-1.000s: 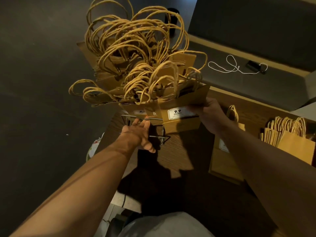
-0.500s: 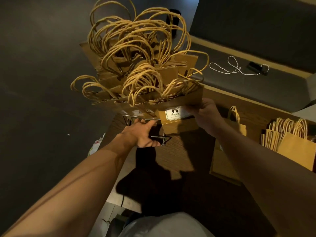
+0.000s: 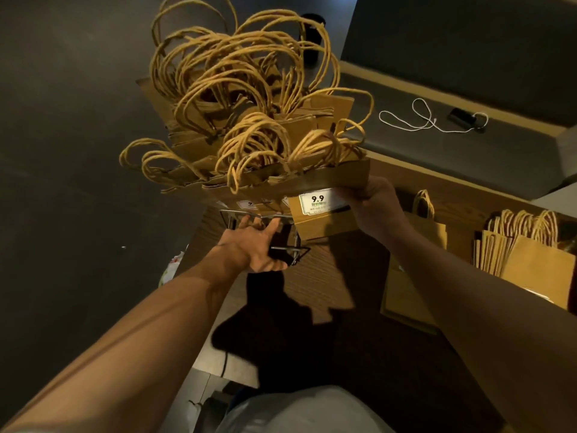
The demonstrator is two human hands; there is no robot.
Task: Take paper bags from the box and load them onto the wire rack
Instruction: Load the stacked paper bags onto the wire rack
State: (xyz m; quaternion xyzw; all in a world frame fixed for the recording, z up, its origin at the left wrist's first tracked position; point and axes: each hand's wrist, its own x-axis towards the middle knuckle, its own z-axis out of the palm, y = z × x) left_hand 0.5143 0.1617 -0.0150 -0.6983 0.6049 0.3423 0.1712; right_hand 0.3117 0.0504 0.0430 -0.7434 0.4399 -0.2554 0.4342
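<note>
A wire rack (image 3: 288, 250) stands on the wooden table, packed with several brown paper bags (image 3: 324, 179) whose twisted handles stick up in a tangle. My right hand (image 3: 373, 203) grips the nearest bag, the one with a white 9.9 price label (image 3: 318, 201), at its right edge against the stack. My left hand (image 3: 256, 245) rests on the rack's lower wire frame, fingers spread and thumb below. The rack's upper part is hidden by the bags.
More paper bags (image 3: 527, 251) stand upright at the right, and one bag (image 3: 412, 276) lies flat on the table (image 3: 315, 282) under my right forearm. A white cord (image 3: 418, 120) and a black device lie on the grey ledge behind. Dark floor lies left.
My right hand has pushed the front bag lower and closer against the stack. My left hand has shifted slightly on the rack's frame.
</note>
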